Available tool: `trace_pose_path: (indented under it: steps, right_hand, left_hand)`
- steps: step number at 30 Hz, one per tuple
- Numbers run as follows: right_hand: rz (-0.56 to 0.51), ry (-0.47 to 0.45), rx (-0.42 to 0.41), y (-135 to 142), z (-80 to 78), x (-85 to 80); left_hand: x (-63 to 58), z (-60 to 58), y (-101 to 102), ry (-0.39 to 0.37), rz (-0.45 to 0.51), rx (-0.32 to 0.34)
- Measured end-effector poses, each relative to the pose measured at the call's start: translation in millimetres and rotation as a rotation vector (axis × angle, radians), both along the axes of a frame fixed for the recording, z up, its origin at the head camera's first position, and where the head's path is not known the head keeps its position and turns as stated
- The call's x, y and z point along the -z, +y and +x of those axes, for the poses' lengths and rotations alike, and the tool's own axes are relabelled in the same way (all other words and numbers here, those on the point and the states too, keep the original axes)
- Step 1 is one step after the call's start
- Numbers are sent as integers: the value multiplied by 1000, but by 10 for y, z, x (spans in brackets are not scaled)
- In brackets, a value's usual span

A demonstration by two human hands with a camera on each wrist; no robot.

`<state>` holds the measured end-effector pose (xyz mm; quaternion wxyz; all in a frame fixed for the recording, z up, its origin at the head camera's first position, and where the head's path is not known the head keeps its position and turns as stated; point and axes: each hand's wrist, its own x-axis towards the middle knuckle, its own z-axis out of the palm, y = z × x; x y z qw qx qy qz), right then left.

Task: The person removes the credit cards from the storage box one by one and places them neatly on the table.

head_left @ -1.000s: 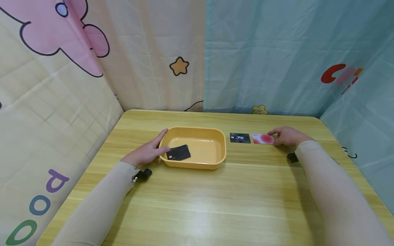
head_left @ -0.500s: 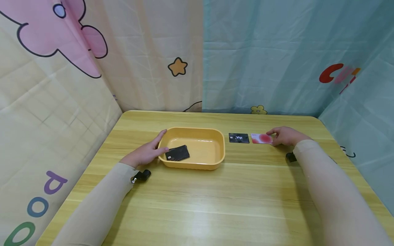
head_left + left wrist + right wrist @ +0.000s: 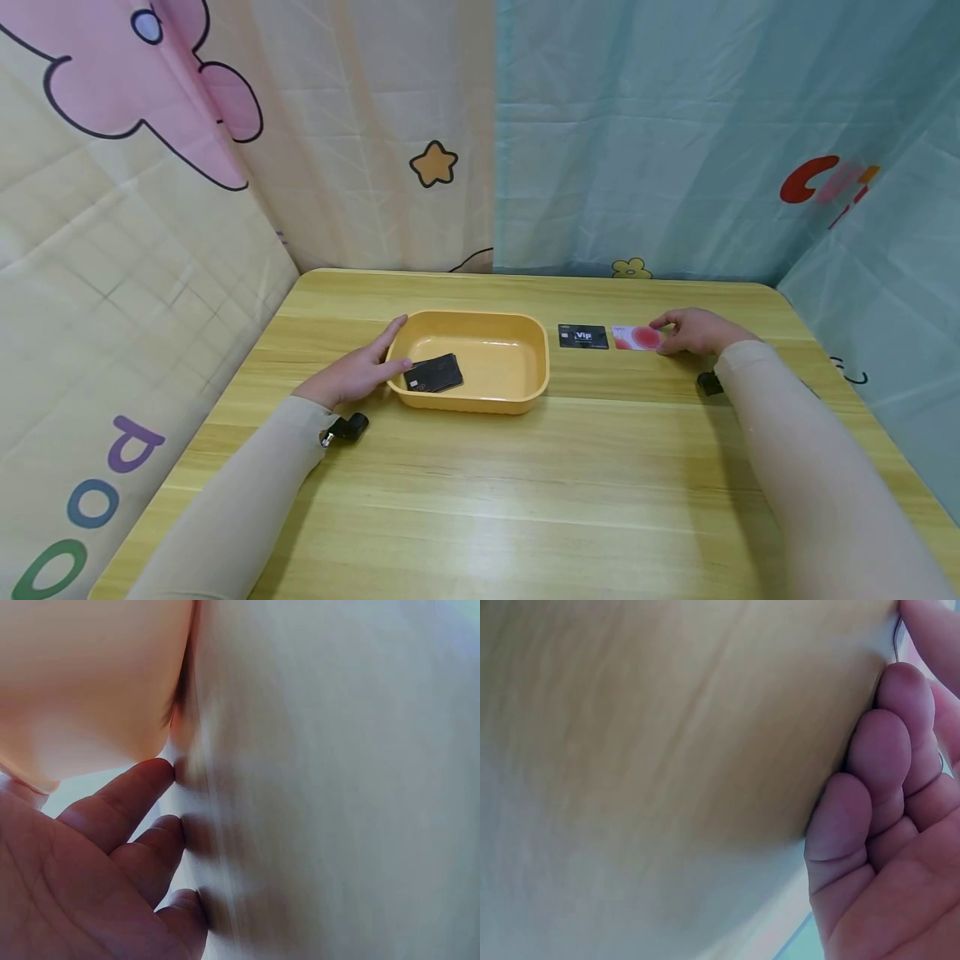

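Observation:
In the head view a yellow plastic tray stands left of the table's middle, with black cards overlapping inside at its left end. My left hand holds the tray's left side, thumb over the rim. In the left wrist view several fingers lie outside the tray wall, tips against the table. My right hand pinches the right end of a pink card between thumb and forefinger; the card lies on the table. The other fingers are curled against the tabletop in the right wrist view.
A black card marked "Vip" lies flat between the tray and the pink card, a small gap from the latter. The wooden table ends at the back against a patterned curtain. Small black devices sit at both wrists.
Both hands, the tray and the cards stay in nearly the same places; the head view has shifted only slightly.

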<state>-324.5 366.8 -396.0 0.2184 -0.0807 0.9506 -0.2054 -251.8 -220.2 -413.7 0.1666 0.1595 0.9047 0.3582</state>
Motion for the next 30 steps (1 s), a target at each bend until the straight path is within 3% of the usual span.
trace_pose_path:
  steps: [30]
  right_hand:
    - [9,16,22,-8,5,26]
  left_hand:
    - [8,-4,1,-1,3,7]
